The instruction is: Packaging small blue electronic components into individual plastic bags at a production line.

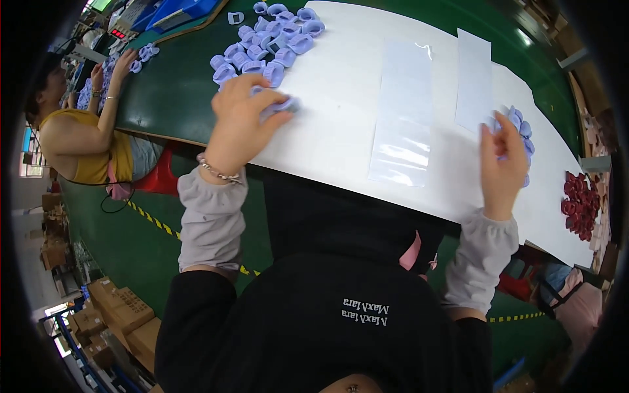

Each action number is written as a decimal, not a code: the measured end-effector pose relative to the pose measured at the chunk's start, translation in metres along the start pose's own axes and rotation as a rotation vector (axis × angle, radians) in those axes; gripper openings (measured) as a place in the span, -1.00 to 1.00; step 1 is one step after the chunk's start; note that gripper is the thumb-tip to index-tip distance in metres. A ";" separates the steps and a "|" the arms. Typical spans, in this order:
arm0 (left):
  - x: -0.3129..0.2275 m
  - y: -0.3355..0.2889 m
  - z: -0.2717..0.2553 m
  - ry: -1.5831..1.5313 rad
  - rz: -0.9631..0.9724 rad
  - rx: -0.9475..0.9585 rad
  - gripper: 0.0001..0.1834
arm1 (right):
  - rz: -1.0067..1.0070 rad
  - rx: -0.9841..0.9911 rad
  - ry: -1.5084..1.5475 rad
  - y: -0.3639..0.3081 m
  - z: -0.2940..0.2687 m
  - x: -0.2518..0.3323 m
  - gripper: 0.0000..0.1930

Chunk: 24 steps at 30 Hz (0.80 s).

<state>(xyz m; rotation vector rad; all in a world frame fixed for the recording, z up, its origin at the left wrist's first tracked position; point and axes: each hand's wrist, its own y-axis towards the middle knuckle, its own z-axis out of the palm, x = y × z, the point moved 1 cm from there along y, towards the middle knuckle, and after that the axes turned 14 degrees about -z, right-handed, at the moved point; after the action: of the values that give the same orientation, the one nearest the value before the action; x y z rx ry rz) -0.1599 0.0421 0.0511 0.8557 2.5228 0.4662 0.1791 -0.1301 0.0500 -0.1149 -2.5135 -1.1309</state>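
Observation:
My left hand is closed in a pinch, thumb and fingers around a lavender ring-shaped plastic piece, just above the white table sheet. Close beyond it spreads a pile of similar lavender pieces. At the right, my right hand has its fingers curled beside a smaller cluster of lavender pieces. A bluish blur shows at those fingertips, and I cannot make out what they hold. Between my hands lies a clear plastic sleeve.
A white paper strip lies near my right hand. Farther right is a heap of dark red pieces. A co-worker in a yellow top handles lavender pieces at the left. Blue bins stand at the far left.

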 end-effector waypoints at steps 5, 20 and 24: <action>-0.065 0.017 0.064 -1.088 -0.356 0.458 -0.76 | -0.311 0.283 0.460 0.004 0.044 0.043 -0.48; -0.089 0.057 0.098 -1.169 -0.213 0.776 -0.64 | 0.070 0.250 0.540 -0.004 0.052 0.009 -0.64; -0.087 0.056 0.096 -1.164 -0.228 0.768 -0.65 | -0.298 0.375 0.325 -0.003 0.058 0.031 -0.72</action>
<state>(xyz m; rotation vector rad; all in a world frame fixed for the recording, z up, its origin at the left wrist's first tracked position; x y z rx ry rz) -0.0224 0.0455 0.0192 0.7214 1.5747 -0.8984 0.1321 -0.0918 0.0242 0.5165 -2.4398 -0.6850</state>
